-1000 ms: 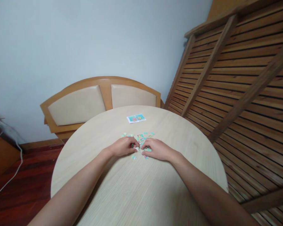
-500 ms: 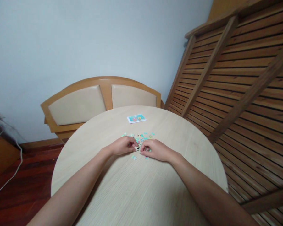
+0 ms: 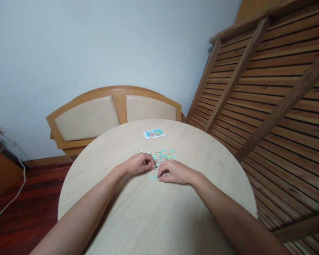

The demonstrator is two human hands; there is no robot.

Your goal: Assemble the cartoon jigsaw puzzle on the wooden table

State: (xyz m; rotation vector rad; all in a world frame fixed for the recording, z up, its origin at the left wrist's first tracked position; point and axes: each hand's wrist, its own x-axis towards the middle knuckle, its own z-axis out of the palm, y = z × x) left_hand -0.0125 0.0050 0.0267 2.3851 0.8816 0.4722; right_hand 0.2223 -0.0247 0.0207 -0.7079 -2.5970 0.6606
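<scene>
Small jigsaw puzzle pieces [image 3: 164,154], mostly teal, green and white, lie in a loose pile around my hands. My left hand [image 3: 138,163] rests at the pile's left side, thumb and fingers closed together; what they pinch, if anything, is too small to make out. Nearer to me, my right hand [image 3: 177,172] has its thumb and fingertips closed on the edge of a teal puzzle piece [image 3: 156,177], which lies right beside a pale teal puzzle piece [image 3: 151,177]. Part of the pile is hidden behind the fingers of both hands.
Beyond the pile, a picture card [image 3: 154,133] with cartoon figures on teal lies on the round wooden table [image 3: 138,219]. A padded wooden headboard [image 3: 119,106] stands behind the table, and a slatted wooden frame [image 3: 268,106] leans at the right.
My right hand has shifted slightly towards me, and a teal piece now lies at its fingertips beside the pale teal one. My left hand has stayed nearly in place.
</scene>
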